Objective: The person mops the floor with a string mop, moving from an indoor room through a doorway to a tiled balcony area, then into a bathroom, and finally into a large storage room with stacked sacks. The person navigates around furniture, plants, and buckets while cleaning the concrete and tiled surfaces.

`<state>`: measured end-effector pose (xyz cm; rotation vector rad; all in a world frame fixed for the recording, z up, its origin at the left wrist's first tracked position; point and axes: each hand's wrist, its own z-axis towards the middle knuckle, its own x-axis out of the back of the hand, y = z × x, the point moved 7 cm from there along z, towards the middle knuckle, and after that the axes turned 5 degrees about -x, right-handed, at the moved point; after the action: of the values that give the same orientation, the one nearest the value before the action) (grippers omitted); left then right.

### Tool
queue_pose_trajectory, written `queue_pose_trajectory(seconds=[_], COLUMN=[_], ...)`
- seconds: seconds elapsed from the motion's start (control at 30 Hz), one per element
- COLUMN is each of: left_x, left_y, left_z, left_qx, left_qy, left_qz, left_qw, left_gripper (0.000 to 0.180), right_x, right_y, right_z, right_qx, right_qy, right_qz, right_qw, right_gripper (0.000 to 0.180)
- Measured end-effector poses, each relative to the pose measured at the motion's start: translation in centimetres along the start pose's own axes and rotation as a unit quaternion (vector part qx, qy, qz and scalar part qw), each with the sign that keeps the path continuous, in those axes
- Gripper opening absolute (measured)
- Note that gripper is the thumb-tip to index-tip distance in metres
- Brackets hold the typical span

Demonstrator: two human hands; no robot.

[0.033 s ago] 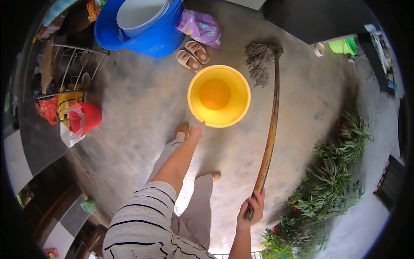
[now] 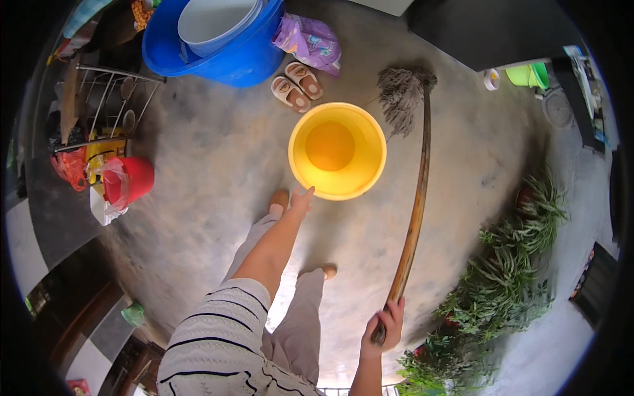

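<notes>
Concrete floor (image 2: 218,171) — bucket (image 2: 337,150) beyond left hand (image 2: 301,200)

You are standing in the washing yard of a home, on a bare concrete floor (image 2: 198,165) with household gear set around its edges. A big blue tub (image 2: 244,59) with a pale basin inside, a pair of sandals (image 2: 297,86), a yellow bucket (image 2: 337,150) and a string mop (image 2: 404,92) point to domestic cleaning, and a wire rack (image 2: 105,99) stands along one side. Leafy green plants (image 2: 515,277) grow along the other side, so the space is open or half open to the outdoors.
</notes>
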<state>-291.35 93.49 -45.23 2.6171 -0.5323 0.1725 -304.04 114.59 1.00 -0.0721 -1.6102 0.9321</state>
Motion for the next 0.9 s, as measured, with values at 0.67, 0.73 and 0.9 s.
queue_pose_trajectory(seconds=[0.67, 0.73, 0.9], left_x=[21.5, 22.4, 21.0], left_y=[8.5, 8.6, 8.3], left_z=[10.8, 12.9, 16.2], left_qx=[-0.039, -0.033, -0.024], left_qy=[-0.007, 0.003, 0.011], left_qz=[-0.246, -0.295, -0.439], left_qw=[0.968, 0.955, 0.898], left_gripper=[0.038, 0.037, 0.036], right_x=[-12.9, -14.0, -15.6], right_y=[-14.3, -14.8, -15.2], right_z=[3.2, 3.3, 3.3], right_qx=[0.008, 0.0, -0.005], right_qy=[-0.055, -0.069, -0.074], right_qz=[-0.02, 0.006, 0.031], right_qw=[0.998, 0.998, 0.997], right_gripper=[0.027, 0.024, 0.024])
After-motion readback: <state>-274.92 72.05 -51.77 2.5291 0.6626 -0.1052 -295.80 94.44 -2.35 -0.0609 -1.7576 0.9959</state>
